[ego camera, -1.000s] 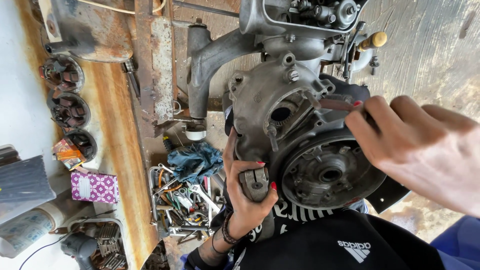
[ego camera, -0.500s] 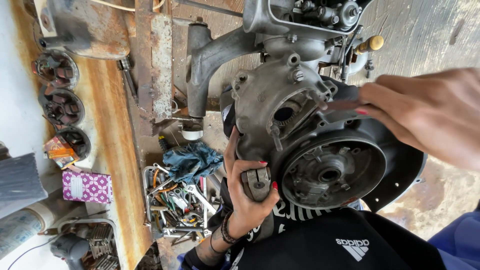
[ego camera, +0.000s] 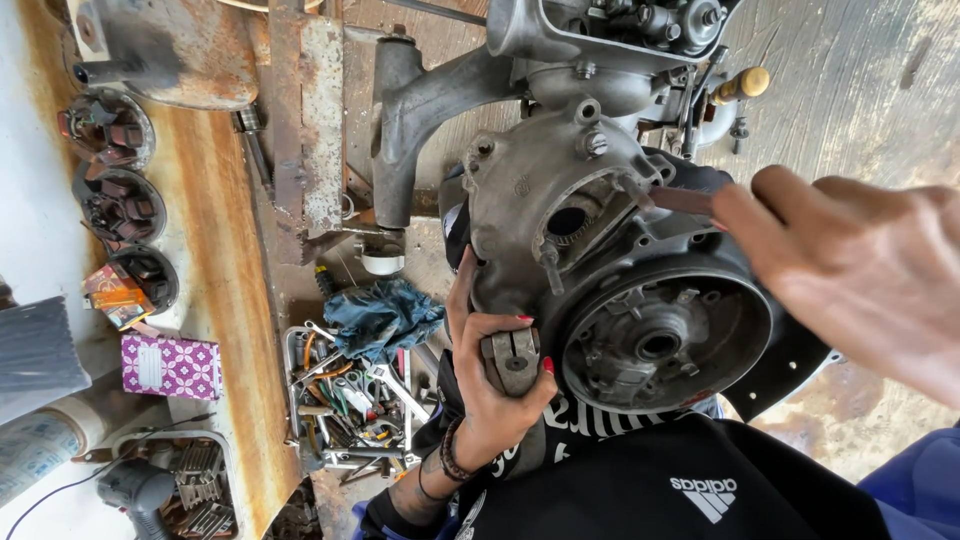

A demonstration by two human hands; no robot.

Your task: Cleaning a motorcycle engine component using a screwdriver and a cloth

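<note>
Fingers of the right hand point(ego camera: 850, 270) pinch a thin flat metal tool point(ego camera: 680, 199), its tip against the grey cast-metal engine casing point(ego camera: 560, 190). Left hand point(ego camera: 495, 380), grip closed, clasps the casing's lower lug. Beyond lies a wire tray of wrenches point(ego camera: 345, 395).

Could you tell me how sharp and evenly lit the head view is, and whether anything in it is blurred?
Head view: soft, even daylight, no harsh glare; the engine casing and the tray of tools are crisp; the right hand, close to the lens, is large and soft with blur; the left hand is sharp.
</note>
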